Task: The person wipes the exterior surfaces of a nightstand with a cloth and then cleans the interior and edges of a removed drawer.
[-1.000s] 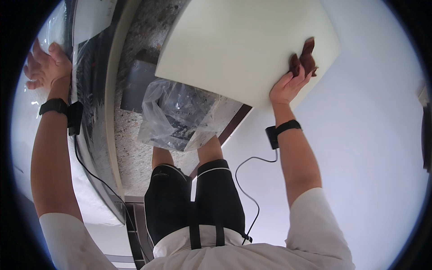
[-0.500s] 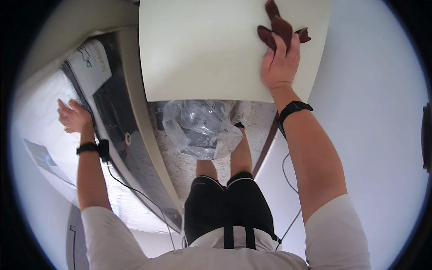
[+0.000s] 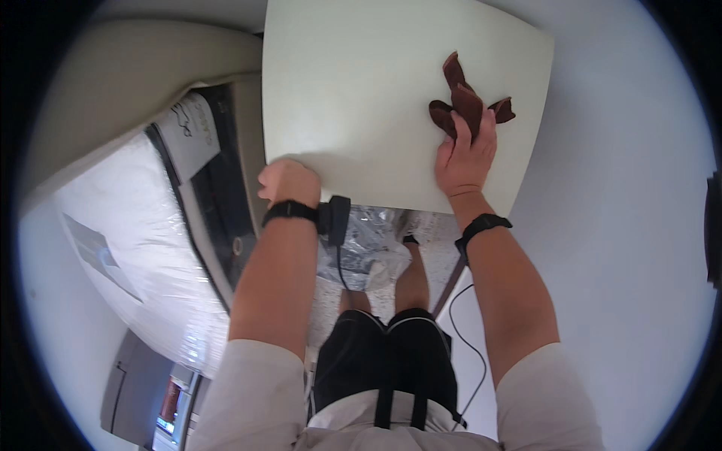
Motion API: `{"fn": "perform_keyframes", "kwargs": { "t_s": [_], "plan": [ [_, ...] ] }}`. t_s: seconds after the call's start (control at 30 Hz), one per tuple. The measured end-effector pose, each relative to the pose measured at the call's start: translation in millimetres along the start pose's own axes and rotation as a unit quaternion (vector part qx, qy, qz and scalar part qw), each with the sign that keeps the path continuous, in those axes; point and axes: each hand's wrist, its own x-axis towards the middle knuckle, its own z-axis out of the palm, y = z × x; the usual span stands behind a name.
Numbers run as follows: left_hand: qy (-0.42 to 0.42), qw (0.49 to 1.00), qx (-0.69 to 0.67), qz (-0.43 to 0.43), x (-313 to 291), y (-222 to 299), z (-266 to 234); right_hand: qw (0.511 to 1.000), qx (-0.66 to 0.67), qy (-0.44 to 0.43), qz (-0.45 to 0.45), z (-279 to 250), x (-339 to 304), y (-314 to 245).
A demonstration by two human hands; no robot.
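A crumpled dark brown cloth (image 3: 467, 105) lies bunched on the cream tabletop (image 3: 353, 90), toward its right side, with loose ends sticking out. My right hand (image 3: 468, 154) is closed over its near part, pressing it to the surface. At the table's near left corner is my left hand (image 3: 291, 181), its fingers curled. Whether those fingers grip the edge or hold anything is hidden. Each wrist wears a black band; the left one carries a black box with a cable.
Left of the table stands a mattress (image 3: 143, 225) in clear plastic, beside a beige padded panel (image 3: 180, 56). Under the table's near edge, a clear plastic bag (image 3: 368, 244) sits on the speckled floor by my legs. A pale wall (image 3: 624, 225) rises at the right.
My left hand has moved right from above the wrapped mattress to the table's corner, and its fingers have curled. The view has shifted; my right hand stays on the cloth.
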Motion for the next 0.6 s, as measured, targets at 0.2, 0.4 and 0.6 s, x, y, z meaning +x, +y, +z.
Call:
{"fn": "perform_keyframes", "kwargs": {
  "t_s": [0.2,0.4,0.6],
  "plan": [
    [0.097,0.993,0.057,-0.021,-22,1,21,0.999,-0.016,-0.040,0.005,-2,-2,-2],
    [0.110,0.991,0.075,-0.013,-16,-5,16,0.998,-0.028,-0.051,-0.008,0,-2,4],
    [0.102,0.994,0.022,-0.019,2,-7,17,0.997,-0.035,-0.067,-0.008,-2,-1,0]
  ]
}}
